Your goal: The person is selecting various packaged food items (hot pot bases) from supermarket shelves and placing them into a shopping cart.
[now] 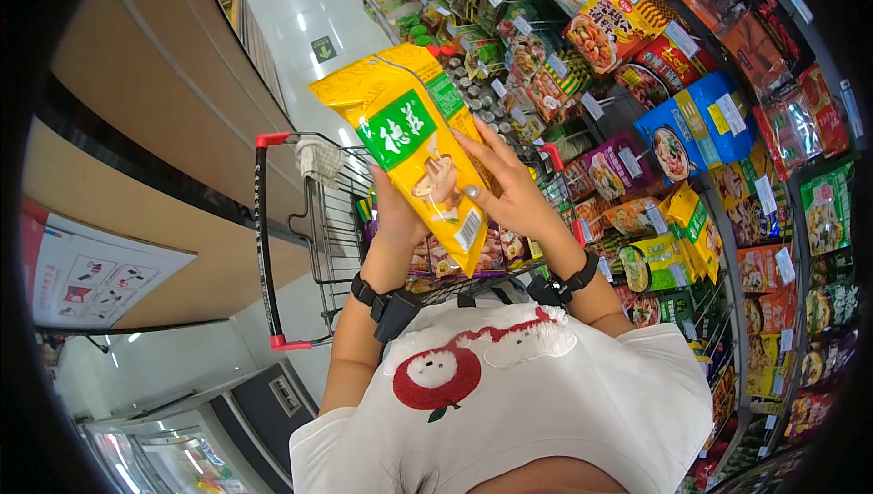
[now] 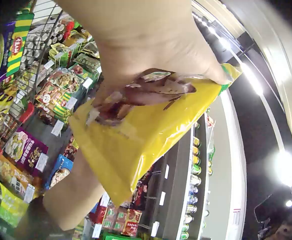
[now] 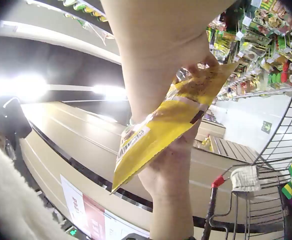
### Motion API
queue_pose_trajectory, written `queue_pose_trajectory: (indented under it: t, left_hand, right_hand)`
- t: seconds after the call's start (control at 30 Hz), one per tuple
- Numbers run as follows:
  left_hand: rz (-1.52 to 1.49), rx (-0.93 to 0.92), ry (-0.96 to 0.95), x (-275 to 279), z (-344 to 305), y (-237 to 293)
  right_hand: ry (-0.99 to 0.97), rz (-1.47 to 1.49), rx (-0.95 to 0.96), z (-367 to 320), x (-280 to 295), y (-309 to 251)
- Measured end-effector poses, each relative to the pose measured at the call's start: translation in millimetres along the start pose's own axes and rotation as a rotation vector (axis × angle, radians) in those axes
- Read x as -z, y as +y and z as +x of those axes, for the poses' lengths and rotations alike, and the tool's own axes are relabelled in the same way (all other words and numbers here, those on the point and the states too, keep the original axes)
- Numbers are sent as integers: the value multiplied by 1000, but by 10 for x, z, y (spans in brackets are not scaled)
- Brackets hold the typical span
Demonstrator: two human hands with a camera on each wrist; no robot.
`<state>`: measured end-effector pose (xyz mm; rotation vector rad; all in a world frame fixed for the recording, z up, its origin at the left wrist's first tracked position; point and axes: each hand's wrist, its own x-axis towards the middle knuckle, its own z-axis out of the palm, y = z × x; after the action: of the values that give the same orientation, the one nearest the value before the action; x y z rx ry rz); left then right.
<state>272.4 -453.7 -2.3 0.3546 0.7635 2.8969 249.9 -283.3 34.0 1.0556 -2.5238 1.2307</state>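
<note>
Both hands hold up one yellow plastic food packet (image 1: pixel 425 153) with a green label, a picture of food and a barcode near its lower corner. Along its left edge, the left hand (image 1: pixel 397 212) grips the packet, fingers partly hidden behind it. The right hand (image 1: pixel 514 192) grips the opposite edge, thumb on the printed front and the other fingers along the side. In the left wrist view the packet (image 2: pixel 146 142) hangs tilted under the hand. The right wrist view shows the packet (image 3: pixel 158 132) edge-on between both hands.
Below the packet stands a wire shopping cart (image 1: pixel 265 249) with red corners, a pale cloth (image 1: pixel 319 160) on its rim and several packets inside. Shelves of bagged foods, including a blue packet (image 1: pixel 696 126), run along the right. A tan panel (image 1: pixel 155 85) stands at left.
</note>
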Motion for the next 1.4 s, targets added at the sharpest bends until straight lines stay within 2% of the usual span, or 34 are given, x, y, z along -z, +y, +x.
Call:
queue_pose_trajectory:
  t: [0.03,0.07,0.3,0.33,0.57,0.6,0.7,0.73,0.87,0.97,1.0,1.13,1.2,1.23,1.27,1.33,1.4]
  left_hand:
    - [68,9,67,-71,-16,-13]
    - [-93,25,-162,-13,-7,-51]
    - [98,73,46,-222,-82,-191]
    - [64,94,-99,-146,-78,-197]
    - [94,40,113,-276,-73,-339]
    - [-15,40,293,-460,-53,-364]
    - [-26,138,-58,-278,-45,-402]
    - [31,122,149,-363,-38,-451]
    - [-93,185,-51,-123,-7,-567]
    - [-31,159,2,-243,33,-619]
    - [-5,132,296,-478,61,-636]
    - [-111,244,-4,-63,98,-687]
    - [-157,298,134,-41,107,-789]
    - [-193,373,55,16,113,-822]
    - [25,373,366,21,135,-911]
    - [-92,426,441,121,163,-1120]
    - [-52,487,511,256,170,-1279]
  right_hand:
    - [12,51,0,-13,-1,26]
    - [23,102,1,-27,3,52]
    - [41,154,-51,-137,51,16]
    - [44,137,-47,-153,50,29]
    - [69,93,-80,-287,71,60]
    - [74,94,-95,-305,86,54]
    - [122,179,-129,-384,71,116]
    - [123,150,-152,-405,95,99]
    - [132,111,-223,-521,85,199]
    - [136,116,-267,-585,121,235]
    - [161,70,-266,-602,114,249]
    - [263,51,-408,-702,80,363]
    - [292,16,-490,-749,60,431]
    - [305,1,-531,-778,55,474]
    - [288,10,-597,-834,27,577]
    - [266,75,-715,-934,-16,769]
    - [257,160,-783,-1102,-183,1118]
